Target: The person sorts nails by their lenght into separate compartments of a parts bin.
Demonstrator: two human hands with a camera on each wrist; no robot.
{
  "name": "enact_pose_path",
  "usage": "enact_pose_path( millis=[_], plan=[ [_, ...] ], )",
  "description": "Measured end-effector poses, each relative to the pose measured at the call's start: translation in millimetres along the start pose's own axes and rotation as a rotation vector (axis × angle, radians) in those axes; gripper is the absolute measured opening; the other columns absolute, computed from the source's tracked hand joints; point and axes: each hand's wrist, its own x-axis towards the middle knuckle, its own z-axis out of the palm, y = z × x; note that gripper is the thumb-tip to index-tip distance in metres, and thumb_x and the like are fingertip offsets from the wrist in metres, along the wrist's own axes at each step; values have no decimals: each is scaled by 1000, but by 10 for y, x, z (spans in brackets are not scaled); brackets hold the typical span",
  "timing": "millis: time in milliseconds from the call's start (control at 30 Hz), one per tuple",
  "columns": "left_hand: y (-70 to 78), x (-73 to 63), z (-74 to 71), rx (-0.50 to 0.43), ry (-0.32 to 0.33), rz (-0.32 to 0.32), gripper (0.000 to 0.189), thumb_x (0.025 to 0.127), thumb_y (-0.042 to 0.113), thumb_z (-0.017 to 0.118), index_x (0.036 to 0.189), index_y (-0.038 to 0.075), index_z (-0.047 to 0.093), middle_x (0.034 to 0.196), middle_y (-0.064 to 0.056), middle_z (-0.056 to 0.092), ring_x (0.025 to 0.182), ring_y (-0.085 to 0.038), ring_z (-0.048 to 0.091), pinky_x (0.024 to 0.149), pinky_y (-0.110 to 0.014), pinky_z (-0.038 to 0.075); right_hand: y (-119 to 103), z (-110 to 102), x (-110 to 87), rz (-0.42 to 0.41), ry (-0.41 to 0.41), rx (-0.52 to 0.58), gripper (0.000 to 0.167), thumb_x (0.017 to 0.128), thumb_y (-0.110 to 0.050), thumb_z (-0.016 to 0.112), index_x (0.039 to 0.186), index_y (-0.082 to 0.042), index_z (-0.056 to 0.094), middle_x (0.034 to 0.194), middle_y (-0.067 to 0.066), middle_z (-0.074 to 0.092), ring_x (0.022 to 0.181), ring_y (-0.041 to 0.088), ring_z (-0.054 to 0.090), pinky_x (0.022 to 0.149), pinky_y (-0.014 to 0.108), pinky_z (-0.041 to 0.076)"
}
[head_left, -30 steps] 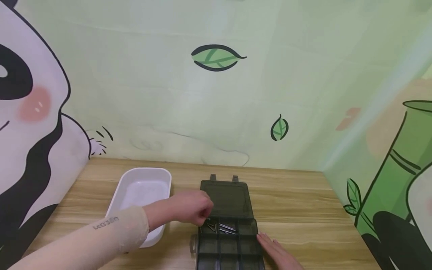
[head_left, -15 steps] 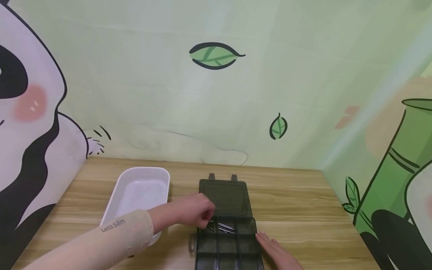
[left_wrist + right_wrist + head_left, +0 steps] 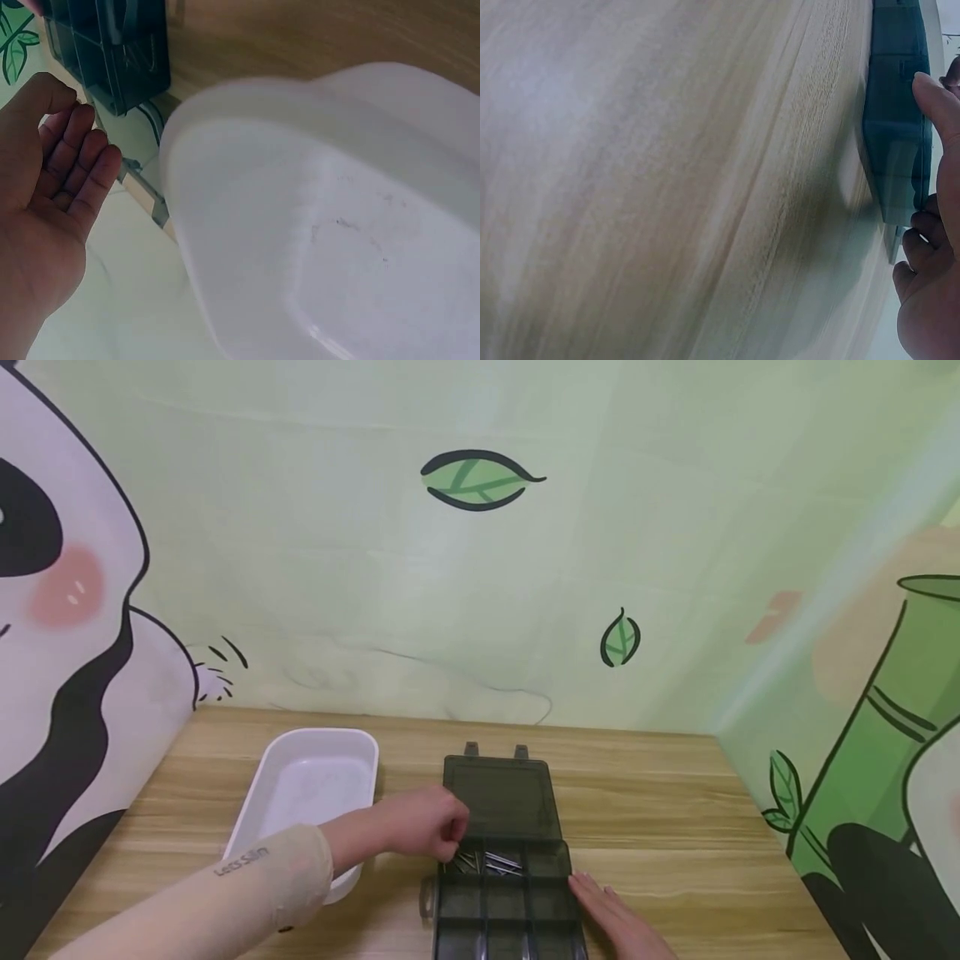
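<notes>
A dark translucent compartment box [image 3: 506, 906] lies with its lid [image 3: 501, 793] folded back. Several thin silvery nail-like pieces [image 3: 502, 863] fill two of its back compartments. Over the back left compartment hovers my left hand [image 3: 423, 822], its fingers curled. The left wrist view has the left thumb tip meeting the index finger; anything pinched there is too small to tell. My right hand [image 3: 618, 918] rests its fingers against the box's right side. In the right wrist view the right thumb [image 3: 934, 101] lies along the box wall, with the other fingers slightly bent.
A white tray [image 3: 264, 777] stands left of the box, partly behind the left forearm; small dark marks show on its bottom in the left wrist view. The wooden tabletop [image 3: 660, 810] meets a printed green backdrop [image 3: 337, 568] at the back and sides.
My left hand dipped slightly over the back left compartment, then shifted a little left and up. The right hand stays at the box's side.
</notes>
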Motion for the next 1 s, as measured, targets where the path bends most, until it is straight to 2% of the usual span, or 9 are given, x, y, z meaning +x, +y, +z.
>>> enact_pose_path(
  millis=[167,300,467,567,633,733,833,867,1000],
  plan=[
    [-18,-38,-60,22,23,2,17,80,7,77,75,17,65,69,15,58,62,1,50,61,-19,46,12,-3,8,-6,-2,-8,109,92,-71,67,172,-15,19,176,1,25,160,-3,8,124,12,4],
    [-31,-75,-86,23,49,-4,16,79,9,78,75,17,65,68,15,59,62,1,51,61,-19,46,15,4,15,4,-11,12,107,93,-72,64,173,-21,15,175,2,27,159,-4,6,124,12,4],
    [-40,-133,-103,12,86,-26,15,80,13,81,77,16,67,70,12,62,65,-1,53,63,-20,48,22,10,18,8,-24,35,104,95,-72,61,173,-24,13,176,1,25,159,-5,5,123,11,3],
    [-38,-164,-111,14,112,-55,13,82,18,82,82,13,70,75,8,66,70,-4,57,68,-24,52,-61,-65,59,-3,8,74,100,97,-70,59,172,-21,18,175,3,29,159,-4,9,123,11,4],
    [-27,-183,-121,-8,120,-98,16,83,22,83,88,12,72,82,5,69,76,-8,61,73,-28,55,-202,-195,117,43,27,106,99,95,-68,65,171,-17,26,172,8,36,160,7,22,124,14,12],
    [0,-218,-133,-61,132,-173,22,85,25,83,97,8,74,92,-4,74,87,-18,68,81,-36,58,-444,-436,227,217,-3,172,101,89,-64,76,167,-13,36,165,18,45,152,38,43,124,43,34],
    [19,-247,-124,-99,169,-229,33,85,28,84,105,3,74,100,-11,76,94,-25,70,87,-44,59,-625,-677,377,419,-78,252,105,84,-59,85,165,-11,39,163,23,45,142,59,44,111,70,40],
    [25,-256,-115,-110,184,-244,38,85,29,84,108,1,74,103,-13,76,96,-27,71,89,-46,59,-653,-734,425,468,-98,271,105,84,-58,85,165,-11,38,164,22,44,142,60,43,108,76,39],
    [74,-271,-80,-179,248,-326,56,83,32,86,121,-7,71,114,-20,74,106,-34,70,96,-51,57,-651,-914,599,536,-129,288,101,87,-55,83,165,-10,39,165,19,45,146,51,45,110,71,42]
  ],
)
